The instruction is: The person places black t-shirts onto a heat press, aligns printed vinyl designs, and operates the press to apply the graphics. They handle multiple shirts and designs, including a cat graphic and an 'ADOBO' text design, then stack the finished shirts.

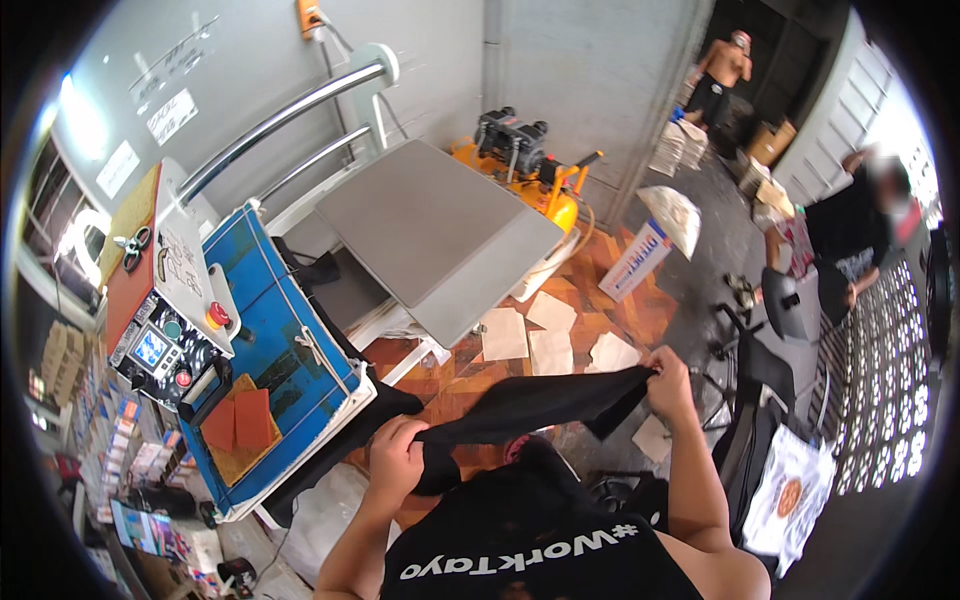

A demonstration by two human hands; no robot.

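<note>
A piece of black cloth (pixel 530 405), possibly a garment, is stretched in the air in front of my body. My left hand (pixel 397 456) pinches its left end, and my right hand (pixel 670 385) grips its right end a little higher up. Between the hands the fabric sags slightly, with a corner drooping near the right hand. More black fabric (pixel 330 462) hangs by the near edge of the heat press to my left; whether it joins the held piece I cannot tell. The press's grey flat platen (pixel 430 230) lies ahead, farther off than both hands.
At left, the press has a blue board (pixel 265 320) with reddish pads (pixel 252 418), a control box (pixel 160 345) and scissors (pixel 132 248). A yellow compressor (pixel 562 205), white box (pixel 636 262) and paper sheets (pixel 503 333) stand or lie beyond. Chairs (pixel 765 370) and two people (pixel 845 225) are right.
</note>
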